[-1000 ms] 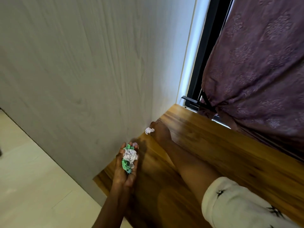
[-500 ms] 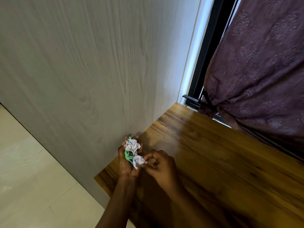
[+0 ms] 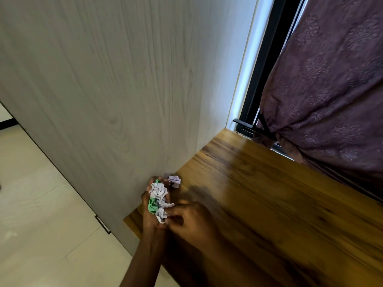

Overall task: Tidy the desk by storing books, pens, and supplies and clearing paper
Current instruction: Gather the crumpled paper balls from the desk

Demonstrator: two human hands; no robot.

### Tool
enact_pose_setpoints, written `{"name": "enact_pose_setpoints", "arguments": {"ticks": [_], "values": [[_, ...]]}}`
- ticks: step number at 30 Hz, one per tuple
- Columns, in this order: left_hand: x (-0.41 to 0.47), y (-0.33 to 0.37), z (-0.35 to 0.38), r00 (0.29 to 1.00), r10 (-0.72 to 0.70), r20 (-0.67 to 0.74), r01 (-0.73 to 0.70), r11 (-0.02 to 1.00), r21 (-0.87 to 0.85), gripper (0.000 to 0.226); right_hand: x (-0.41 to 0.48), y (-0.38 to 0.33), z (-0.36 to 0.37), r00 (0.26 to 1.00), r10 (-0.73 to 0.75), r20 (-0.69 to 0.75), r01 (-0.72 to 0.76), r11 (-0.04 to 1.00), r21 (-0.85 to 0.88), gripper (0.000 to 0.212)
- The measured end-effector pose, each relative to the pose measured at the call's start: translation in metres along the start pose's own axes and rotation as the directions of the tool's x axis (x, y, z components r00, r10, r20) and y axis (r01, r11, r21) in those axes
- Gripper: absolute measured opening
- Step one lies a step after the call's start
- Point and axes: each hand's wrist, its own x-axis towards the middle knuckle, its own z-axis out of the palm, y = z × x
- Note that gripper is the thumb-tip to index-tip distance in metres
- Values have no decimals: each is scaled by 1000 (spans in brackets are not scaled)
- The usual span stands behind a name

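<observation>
Crumpled paper scraps (image 3: 158,200), white with one green piece, lie heaped in the upturned left hand (image 3: 152,212), whose fingers curl loosely around them like a cup. One pale crumpled ball (image 3: 174,180) sits at that hand's fingertips, at the desk's near corner; whether it rests on the wood cannot be determined. The right hand (image 3: 191,221) is pinched closed on the lowest white scrap of the heap. Both hands are over the left edge of the wooden desk (image 3: 269,204), beside the grey wood-grain panel (image 3: 124,79). A purple curtain (image 3: 331,90) hangs behind.
</observation>
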Motion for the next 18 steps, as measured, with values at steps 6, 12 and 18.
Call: {"name": "enact_pose_setpoints", "arguments": {"ticks": [6, 12, 18], "values": [[-2, 12, 10, 993, 42, 115, -3, 948, -320, 68, 11, 0, -14, 976, 124, -180, -19, 869, 494, 15], [4, 9, -5, 993, 106, 51, -67, 868, -491, 77, 75, 57, 14, 950, 221, -218, -226, 974, 5, 33], [5, 12, -15, 986, 76, 149, -17, 931, -365, 62, 93, 60, 31, 969, 196, -151, -193, 981, 33, 19]]}}
